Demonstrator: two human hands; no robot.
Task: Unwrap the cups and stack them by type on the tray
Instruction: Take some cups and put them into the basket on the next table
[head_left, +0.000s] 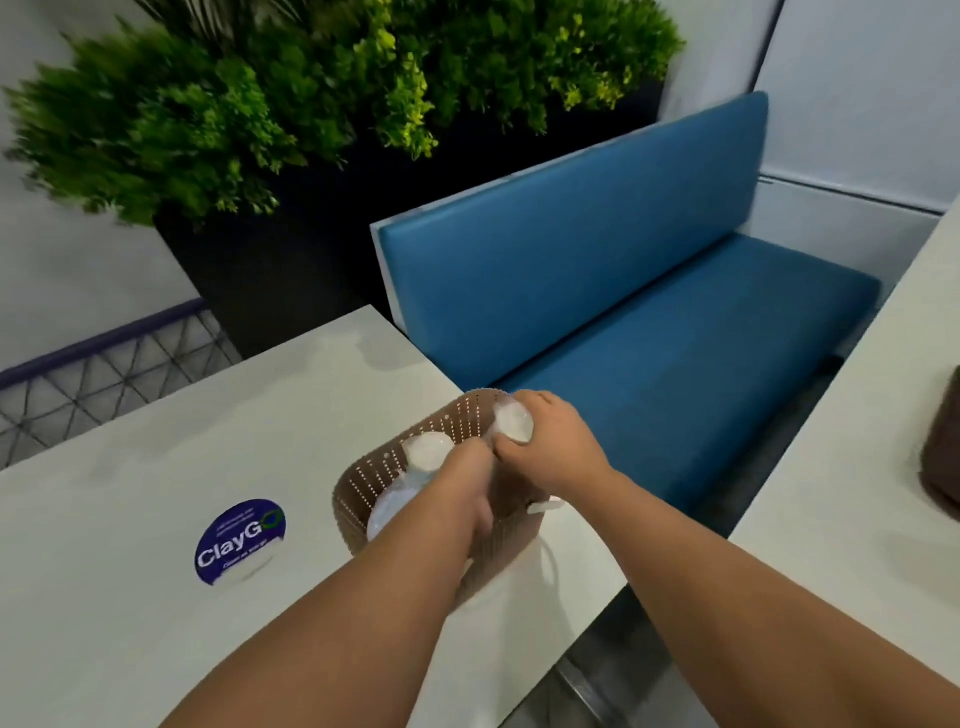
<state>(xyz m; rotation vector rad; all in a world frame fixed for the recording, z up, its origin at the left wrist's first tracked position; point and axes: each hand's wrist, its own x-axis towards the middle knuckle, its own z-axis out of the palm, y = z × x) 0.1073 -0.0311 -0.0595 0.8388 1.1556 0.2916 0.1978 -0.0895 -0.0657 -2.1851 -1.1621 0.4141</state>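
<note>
Clear wrapped cups (511, 422) in brown perforated basket (363, 493), hands (545, 447) gripping.

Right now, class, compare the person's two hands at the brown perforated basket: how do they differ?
The left hand reaches down inside the brown perforated basket, by a wrapped stack of clear plastic cups; the right hand sits higher, at the far rim. The right hand grips a second wrapped cup stack; the left hand's grip is hidden. Both are bare.

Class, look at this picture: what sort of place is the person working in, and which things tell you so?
Probably a café or food-court seating area: a blue padded bench beside white tables, a "ClayGo" clean-up sticker, and a planter of greenery as a divider.
</note>
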